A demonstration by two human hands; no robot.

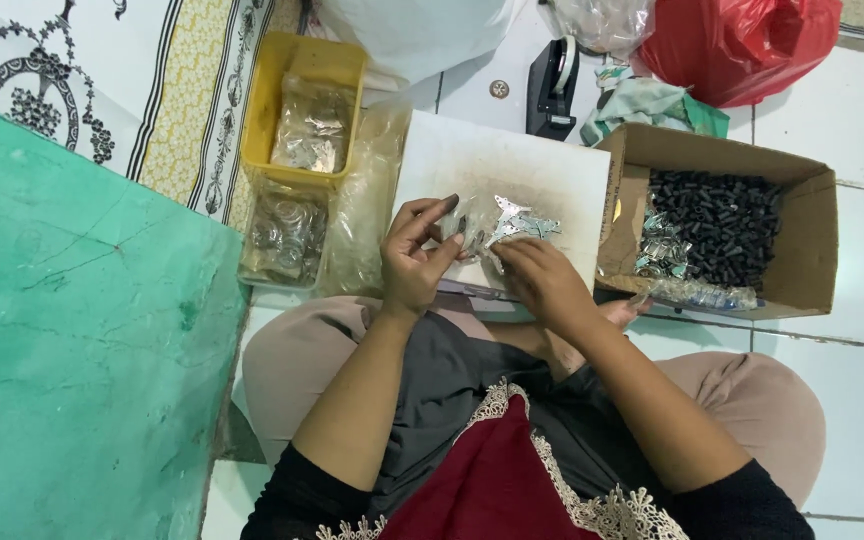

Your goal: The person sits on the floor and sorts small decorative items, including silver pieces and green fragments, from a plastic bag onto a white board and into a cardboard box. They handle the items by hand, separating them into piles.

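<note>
The small clear bag (472, 222) is hard to make out between her fingers. Left hand (417, 260) pinches it; right hand (542, 280) grips thin metal pieces (517, 225).

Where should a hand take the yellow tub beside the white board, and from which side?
Grip the yellow tub by its bare long rim on the cloth side, coming from above. It stands open-topped and packed with clear bags of metal parts, and plastic crowds its other side.
</note>
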